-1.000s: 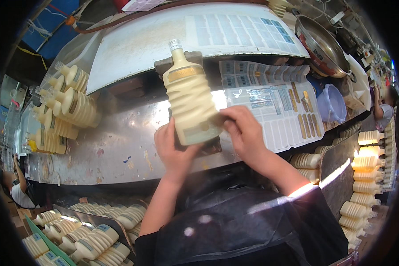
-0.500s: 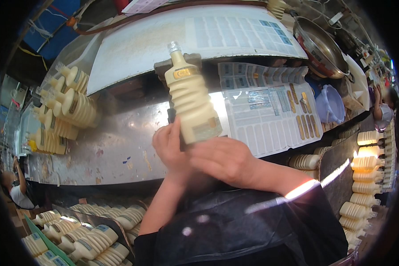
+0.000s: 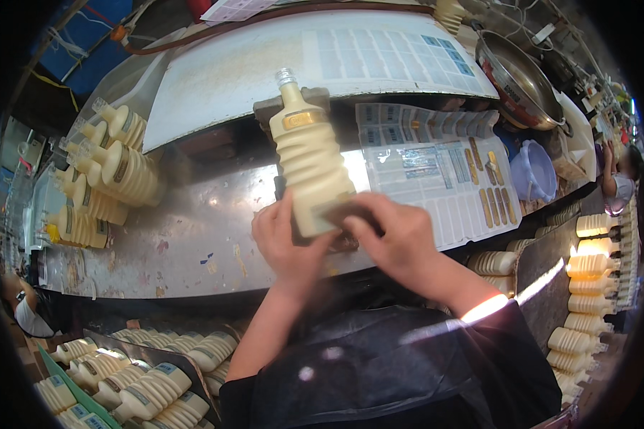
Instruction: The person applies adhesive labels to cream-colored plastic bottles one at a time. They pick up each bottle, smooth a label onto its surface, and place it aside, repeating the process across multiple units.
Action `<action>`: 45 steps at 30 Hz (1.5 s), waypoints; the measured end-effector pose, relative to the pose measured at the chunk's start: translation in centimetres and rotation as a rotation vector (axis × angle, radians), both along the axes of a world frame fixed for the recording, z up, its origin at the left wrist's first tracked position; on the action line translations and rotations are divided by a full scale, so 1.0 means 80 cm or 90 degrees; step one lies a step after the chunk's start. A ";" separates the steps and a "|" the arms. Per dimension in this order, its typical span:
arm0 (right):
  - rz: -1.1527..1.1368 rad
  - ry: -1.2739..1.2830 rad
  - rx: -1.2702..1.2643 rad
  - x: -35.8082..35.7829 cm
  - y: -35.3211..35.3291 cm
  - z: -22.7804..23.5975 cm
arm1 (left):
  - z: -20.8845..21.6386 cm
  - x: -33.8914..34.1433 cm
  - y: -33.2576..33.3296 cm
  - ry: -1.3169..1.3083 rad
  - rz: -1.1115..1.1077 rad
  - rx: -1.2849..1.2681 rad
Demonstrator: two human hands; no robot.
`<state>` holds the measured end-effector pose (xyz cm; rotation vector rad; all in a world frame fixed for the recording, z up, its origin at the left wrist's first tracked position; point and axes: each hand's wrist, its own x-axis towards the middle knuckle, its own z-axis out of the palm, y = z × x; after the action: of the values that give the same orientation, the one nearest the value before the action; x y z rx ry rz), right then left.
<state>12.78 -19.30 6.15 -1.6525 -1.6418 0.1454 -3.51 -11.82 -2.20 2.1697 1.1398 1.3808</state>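
Observation:
A cream-coloured bottle (image 3: pixel 313 154) with a wavy ridged body, a clear threaded neck and a gold label lies in front of me, neck pointing away. Its shoulder rests in a grey cradle (image 3: pixel 268 111). My left hand (image 3: pixel 286 239) grips the lower left corner of the bottle near its base. Pinched in my right hand (image 3: pixel 401 236) is a small dark flat piece (image 3: pixel 342 212), blurred, against the lower face of the bottle. What covers that lower face is partly hidden by the fingers.
Label sheets (image 3: pixel 429 182), some with gold strips, lie right of the bottle. A white board (image 3: pixel 229 79) spans the back. Upright bottles (image 3: pixel 122 171) crowd the metal table's left end. A lilac bucket (image 3: pixel 533 171) and a steel pan (image 3: pixel 511 68) stand right. Crated bottles (image 3: pixel 150 390) fill the lower left.
My right hand has turned from lying flat over the bottle's base to pinching a dark flat piece against its lower face. My left hand stays at the base.

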 end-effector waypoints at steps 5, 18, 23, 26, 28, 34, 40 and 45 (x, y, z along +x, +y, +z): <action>-0.055 0.186 -0.138 0.000 0.005 -0.003 | -0.007 -0.001 0.000 -0.006 -0.015 -0.012; -0.022 0.229 -0.220 -0.011 0.004 -0.014 | 0.007 0.009 0.010 -0.062 -0.017 -0.275; -0.082 0.194 -0.159 0.014 -0.001 -0.058 | -0.021 -0.001 0.015 -0.123 -0.080 -0.270; -0.114 0.338 -0.221 0.037 -0.006 -0.089 | -0.021 0.003 0.014 -0.194 -0.124 -0.286; -0.112 0.387 -0.205 0.038 -0.008 -0.098 | -0.026 0.000 0.016 -0.194 -0.142 -0.285; -0.088 0.374 -0.186 0.007 -0.011 -0.039 | -0.025 -0.003 0.015 -0.318 -0.173 -0.363; -0.092 0.273 -0.104 0.012 -0.006 -0.087 | -0.022 0.003 0.013 -0.194 -0.116 -0.349; -0.140 0.413 -0.216 0.030 -0.008 -0.113 | -0.020 0.000 0.015 -0.218 -0.145 -0.347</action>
<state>15.21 -19.93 -2.88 -1.7671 -0.9723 0.7952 -3.54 -10.60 -3.77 1.5538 0.9616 1.1200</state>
